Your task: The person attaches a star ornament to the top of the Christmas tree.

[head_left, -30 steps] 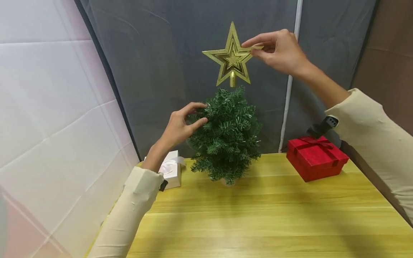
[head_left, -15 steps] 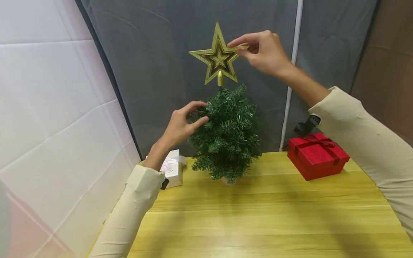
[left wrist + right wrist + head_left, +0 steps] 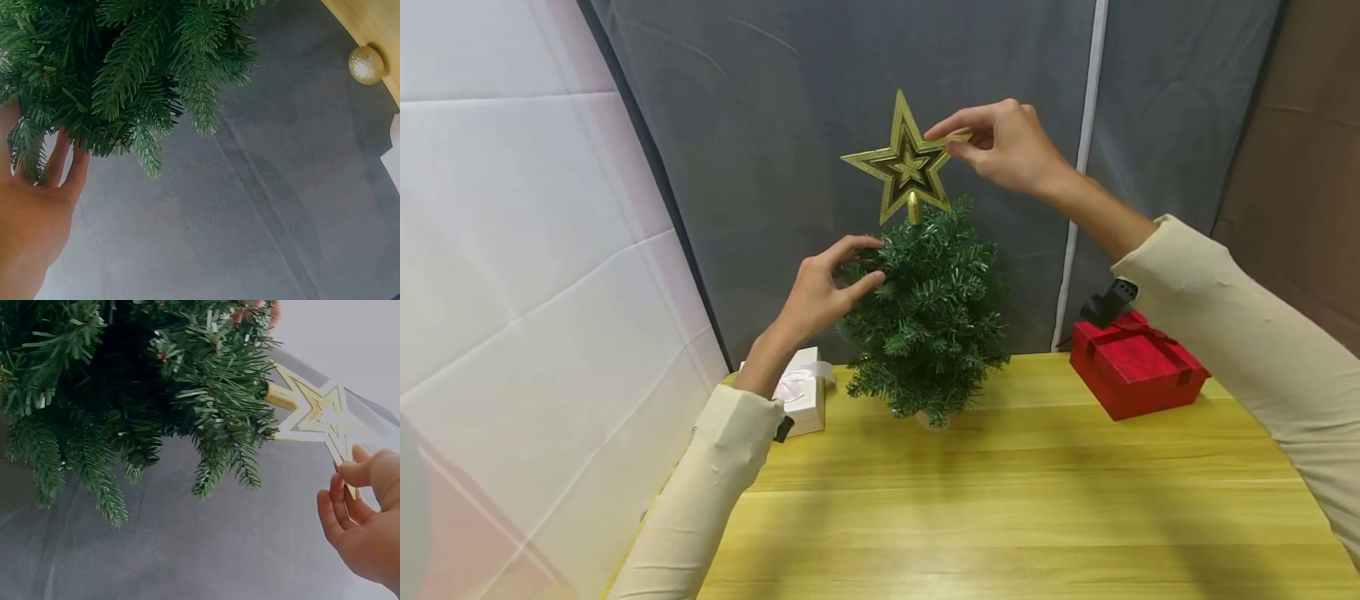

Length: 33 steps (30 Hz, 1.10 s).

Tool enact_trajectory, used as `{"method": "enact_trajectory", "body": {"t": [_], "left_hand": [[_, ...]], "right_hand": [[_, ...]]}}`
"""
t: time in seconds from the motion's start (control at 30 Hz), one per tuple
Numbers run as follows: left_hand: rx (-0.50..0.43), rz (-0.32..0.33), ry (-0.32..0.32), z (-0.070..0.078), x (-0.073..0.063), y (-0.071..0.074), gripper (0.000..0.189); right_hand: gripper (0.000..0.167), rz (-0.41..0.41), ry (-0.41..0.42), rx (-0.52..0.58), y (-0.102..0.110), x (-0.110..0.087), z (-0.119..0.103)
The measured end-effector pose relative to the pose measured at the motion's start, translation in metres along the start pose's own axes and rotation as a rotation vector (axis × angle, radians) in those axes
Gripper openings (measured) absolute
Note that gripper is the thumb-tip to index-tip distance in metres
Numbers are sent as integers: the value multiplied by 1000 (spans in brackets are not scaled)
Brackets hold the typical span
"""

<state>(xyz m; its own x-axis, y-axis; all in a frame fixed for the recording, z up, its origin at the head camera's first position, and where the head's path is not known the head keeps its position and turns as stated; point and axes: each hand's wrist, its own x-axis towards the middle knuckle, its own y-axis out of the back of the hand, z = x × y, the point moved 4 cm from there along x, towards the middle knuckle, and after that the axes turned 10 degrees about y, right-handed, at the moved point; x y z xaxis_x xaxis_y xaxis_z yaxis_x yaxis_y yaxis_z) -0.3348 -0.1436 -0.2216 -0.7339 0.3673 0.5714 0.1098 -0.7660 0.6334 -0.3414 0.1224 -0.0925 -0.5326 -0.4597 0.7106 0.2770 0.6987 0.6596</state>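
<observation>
A gold star tree topper (image 3: 910, 167) is pinched by one side point in my right hand (image 3: 1011, 150). The star tilts slightly, and its tubular base meets the upper needles of a small green Christmas tree (image 3: 936, 317). In the right wrist view that gold tube (image 3: 282, 395) points into the top of the tree, its end partly hidden by needles. My left hand (image 3: 820, 287) holds branches at the tree's upper left between thumb and fingers; some fingertips vanish among the needles. The left wrist view has a branch tip (image 3: 30, 147) lying between the fingers.
A red gift box (image 3: 1138, 367) with a dark ribbon stands at the right on the wooden table (image 3: 985, 517). Left of the tree is a white gift box (image 3: 805, 400) with a bow. A gold ball ornament (image 3: 365, 65) appears in the left wrist view. Grey cloth hangs behind.
My right hand has carried the star leftward and then down, bringing its base from above the tree to the top needles. The left hand has stayed in place on the tree.
</observation>
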Motion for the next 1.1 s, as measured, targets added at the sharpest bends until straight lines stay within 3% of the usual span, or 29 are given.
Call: {"method": "enact_trajectory", "body": {"t": [0.33, 0.63, 0.87, 1.1], "left_hand": [[1, -6, -2, 0, 1, -2, 41], [-2, -5, -8, -2, -1, -2, 41], [4, 3, -5, -5, -2, 0, 41], [8, 10, -4, -7, -3, 2, 41]], "right_hand": [[30, -67, -36, 43, -1, -10, 2], [36, -17, -5, 16, 21, -12, 3], [39, -14, -13, -3, 36, -30, 16], [39, -42, -2, 0, 33, -62, 30]]}}
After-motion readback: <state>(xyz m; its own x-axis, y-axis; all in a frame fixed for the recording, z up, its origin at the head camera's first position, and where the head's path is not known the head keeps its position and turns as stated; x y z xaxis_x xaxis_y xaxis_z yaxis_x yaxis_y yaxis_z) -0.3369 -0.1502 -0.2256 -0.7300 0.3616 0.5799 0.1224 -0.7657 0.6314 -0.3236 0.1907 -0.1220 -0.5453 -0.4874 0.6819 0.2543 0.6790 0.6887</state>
